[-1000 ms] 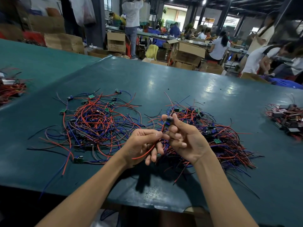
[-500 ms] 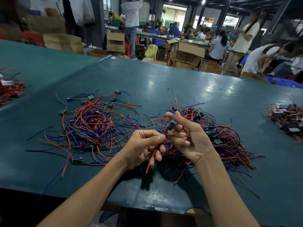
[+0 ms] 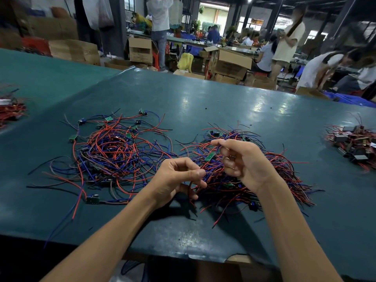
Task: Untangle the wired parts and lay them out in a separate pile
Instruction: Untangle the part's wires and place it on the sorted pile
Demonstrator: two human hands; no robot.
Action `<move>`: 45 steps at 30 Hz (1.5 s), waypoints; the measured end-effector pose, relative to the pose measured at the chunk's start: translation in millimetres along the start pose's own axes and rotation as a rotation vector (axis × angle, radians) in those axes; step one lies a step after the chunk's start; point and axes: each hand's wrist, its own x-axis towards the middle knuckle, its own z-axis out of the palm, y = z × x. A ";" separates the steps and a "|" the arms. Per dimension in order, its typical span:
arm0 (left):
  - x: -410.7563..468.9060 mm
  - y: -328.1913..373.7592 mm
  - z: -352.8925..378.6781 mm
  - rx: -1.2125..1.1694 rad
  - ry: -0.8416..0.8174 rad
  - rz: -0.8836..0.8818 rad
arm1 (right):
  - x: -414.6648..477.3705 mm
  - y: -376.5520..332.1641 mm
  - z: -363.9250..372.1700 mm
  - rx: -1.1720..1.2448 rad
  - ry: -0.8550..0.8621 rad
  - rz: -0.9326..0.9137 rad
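- Right hand (image 3: 245,162) raised over the right-hand tangle (image 3: 254,176), thumb and forefinger pinched on a blue wire (image 3: 218,148) with a small green board (image 3: 210,157) dangling.
- Left hand (image 3: 175,180) pinching red wire (image 3: 192,187) near the table's front edge (image 3: 173,243).
- Laid-out pile (image 3: 114,153) spread toward the left side.

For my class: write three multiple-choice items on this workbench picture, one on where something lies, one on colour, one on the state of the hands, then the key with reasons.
1. Where does the spread-out wire pile lie relative to the hands?
A. To their left
B. To their right
C. Behind the cardboard boxes

2. What colours are most wires in the pile under the hands?
A. Yellow and white
B. Red and blue
C. Green and grey

3. What is the right hand doing?
A. Lying flat on the table
B. Pinching a wire with a small green board hanging from it
C. Holding a box

Key: 1 A, it lies left of the left hand. 2 B, red and blue strands dominate. 3 B, fingertips are closed on a wire.
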 end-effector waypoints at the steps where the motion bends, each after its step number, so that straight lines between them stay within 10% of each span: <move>1: -0.1 0.1 0.0 -0.003 -0.002 0.002 | -0.3 0.0 0.7 0.018 -0.013 0.009; 14: -1.2 -1.8 -1.0 -0.037 -0.001 0.016 | -2.2 3.7 -6.5 0.172 -0.030 -0.050; 30: 21.2 24.4 14.9 0.299 -0.088 -0.279 | -23.5 -21.3 -92.9 0.122 0.515 -0.079; 45: 50.3 31.7 19.9 0.245 0.312 -0.318 | -15.8 -2.8 -147.7 0.393 0.664 0.092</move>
